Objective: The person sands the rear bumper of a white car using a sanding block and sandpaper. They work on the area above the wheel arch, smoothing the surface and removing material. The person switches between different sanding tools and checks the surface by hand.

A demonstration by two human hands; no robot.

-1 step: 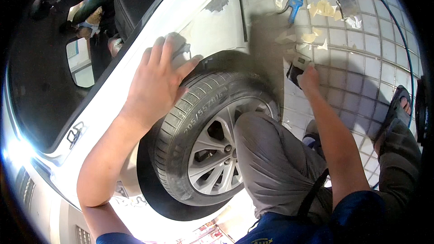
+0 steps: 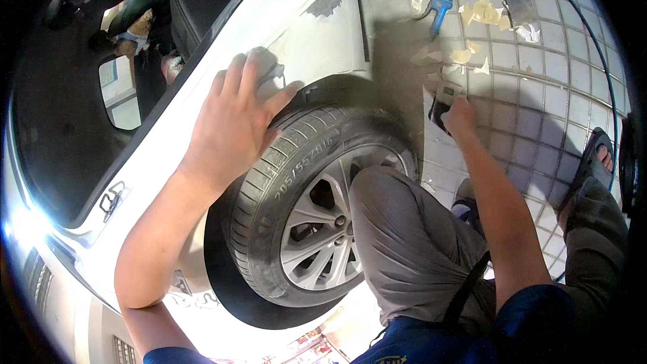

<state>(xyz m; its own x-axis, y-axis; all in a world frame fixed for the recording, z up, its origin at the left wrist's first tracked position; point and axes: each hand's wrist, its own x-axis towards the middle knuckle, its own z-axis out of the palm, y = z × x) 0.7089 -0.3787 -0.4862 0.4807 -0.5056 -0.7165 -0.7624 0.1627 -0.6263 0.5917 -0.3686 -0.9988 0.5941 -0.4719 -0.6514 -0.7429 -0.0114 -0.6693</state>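
My left hand (image 2: 232, 111) lies flat with fingers spread on the white car body panel (image 2: 306, 44), just above the wheel arch. Grey smudges of bare or filled surface show by its fingertips, and a larger rough grey patch (image 2: 325, 0) sits farther along the panel. Low over the tiled floor, my right hand (image 2: 460, 118) is closed round a flat, roughly rectangular grey and black piece (image 2: 445, 98); its exact kind cannot be made out. A pale sheet (image 2: 435, 155) lies beneath it. Below my left hand is the wheel's tyre (image 2: 269, 195).
On the floor at the far right lie a blue air blow gun (image 2: 440, 8), a dark flat plate (image 2: 516, 3) and several torn yellowish paper scraps (image 2: 482, 12). A dark hose (image 2: 586, 30) curves along the right. My bent knee (image 2: 397, 229) is close beside the wheel rim (image 2: 323, 229).
My right hand and the flat piece have shifted and turned very slightly. My left hand stays in place on the panel.
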